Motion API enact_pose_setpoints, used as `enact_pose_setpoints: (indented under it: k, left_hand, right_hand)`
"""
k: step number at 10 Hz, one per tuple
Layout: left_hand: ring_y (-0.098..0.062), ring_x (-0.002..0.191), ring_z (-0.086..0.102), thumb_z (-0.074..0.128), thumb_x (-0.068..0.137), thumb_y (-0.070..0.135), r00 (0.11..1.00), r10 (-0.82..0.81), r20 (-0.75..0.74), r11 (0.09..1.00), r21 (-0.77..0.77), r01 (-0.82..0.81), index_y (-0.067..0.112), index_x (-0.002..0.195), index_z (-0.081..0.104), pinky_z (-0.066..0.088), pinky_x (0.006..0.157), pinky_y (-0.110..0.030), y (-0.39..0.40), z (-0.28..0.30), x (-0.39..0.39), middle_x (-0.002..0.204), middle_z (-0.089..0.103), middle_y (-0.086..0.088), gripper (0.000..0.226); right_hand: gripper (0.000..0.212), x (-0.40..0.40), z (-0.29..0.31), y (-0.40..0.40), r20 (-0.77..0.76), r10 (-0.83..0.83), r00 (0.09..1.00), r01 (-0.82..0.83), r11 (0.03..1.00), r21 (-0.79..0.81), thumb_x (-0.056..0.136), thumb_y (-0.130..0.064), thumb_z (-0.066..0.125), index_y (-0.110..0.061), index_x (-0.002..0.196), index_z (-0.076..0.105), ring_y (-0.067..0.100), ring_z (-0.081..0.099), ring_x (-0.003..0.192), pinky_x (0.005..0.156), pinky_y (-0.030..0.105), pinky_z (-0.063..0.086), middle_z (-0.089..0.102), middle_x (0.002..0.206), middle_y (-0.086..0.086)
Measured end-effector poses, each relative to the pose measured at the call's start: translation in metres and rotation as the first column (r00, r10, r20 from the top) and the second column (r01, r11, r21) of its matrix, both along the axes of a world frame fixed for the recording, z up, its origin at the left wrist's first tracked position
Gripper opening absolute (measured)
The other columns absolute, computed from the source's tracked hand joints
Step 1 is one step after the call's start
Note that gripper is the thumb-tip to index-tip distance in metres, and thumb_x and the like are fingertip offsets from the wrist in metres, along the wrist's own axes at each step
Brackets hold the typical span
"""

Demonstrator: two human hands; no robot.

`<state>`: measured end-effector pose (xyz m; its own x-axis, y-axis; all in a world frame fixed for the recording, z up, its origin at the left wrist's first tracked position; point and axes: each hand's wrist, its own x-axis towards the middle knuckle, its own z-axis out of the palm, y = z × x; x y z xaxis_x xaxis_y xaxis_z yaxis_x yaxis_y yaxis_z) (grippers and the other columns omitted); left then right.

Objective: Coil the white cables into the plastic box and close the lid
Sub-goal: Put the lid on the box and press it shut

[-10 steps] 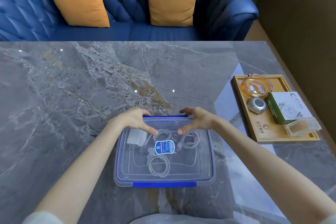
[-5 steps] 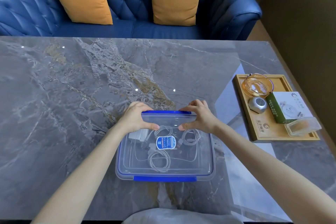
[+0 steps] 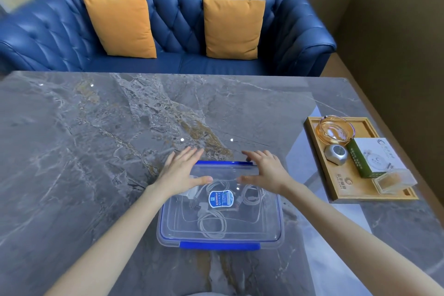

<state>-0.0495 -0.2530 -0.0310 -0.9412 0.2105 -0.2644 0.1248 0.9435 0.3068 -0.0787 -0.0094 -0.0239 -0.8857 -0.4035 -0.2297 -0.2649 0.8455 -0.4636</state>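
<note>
Box (image 3: 219,239) sits centre of table (image 3: 84,151), lid (image 3: 223,223) on, cables (image 3: 212,223) coiled inside. I see L hand (image 3: 181,173) and R hand (image 3: 266,172) both spread flat, gripping nothing, over far edge. Far clip (image 3: 224,163) runs left-right between them (looks unlatched, can't confirm); near clip (image 3: 219,246) closer to me.

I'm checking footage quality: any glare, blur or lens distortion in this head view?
Head view: small bright light spots glare off the marble table, and a pale reflected band runs beside the wooden tray; the sofa bows from wide-angle distortion, smeared at its left end; cables stay readable through the lid.
</note>
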Motion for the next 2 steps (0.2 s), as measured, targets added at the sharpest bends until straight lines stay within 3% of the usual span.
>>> enact_pose_setpoints:
  k: [1,2]
  left_hand:
    - [-0.009,0.145,-0.002,-0.009,0.040,0.095,1.000,-0.022,-0.019,1.000,0.002,0.022,0.030,0.146,0.002,-0.001,0.118,-0.044,0.001,0.017,-0.005,0.158,0.001,0.006,0.124]
    - [-0.008,0.145,0.001,-0.002,0.054,0.090,0.988,-0.020,-0.154,1.000,0.003,0.021,0.028,0.147,0.006,0.003,0.118,-0.042,0.001,0.065,-0.026,0.158,0.003,0.008,0.112]
  right_hand:
    - [0.079,0.002,0.032,-0.003,-0.048,-0.033,0.998,0.026,0.992,-0.125,0.076,-0.047,0.066,-0.021,0.141,0.029,0.021,0.036,0.127,0.106,0.035,0.026,0.049,0.135,0.001]
    - [0.077,0.003,0.105,0.002,-0.167,-0.069,0.984,0.010,0.944,-0.330,0.075,-0.038,0.071,-0.020,0.139,0.033,0.017,0.035,0.127,0.101,0.022,0.027,0.050,0.130,0.000]
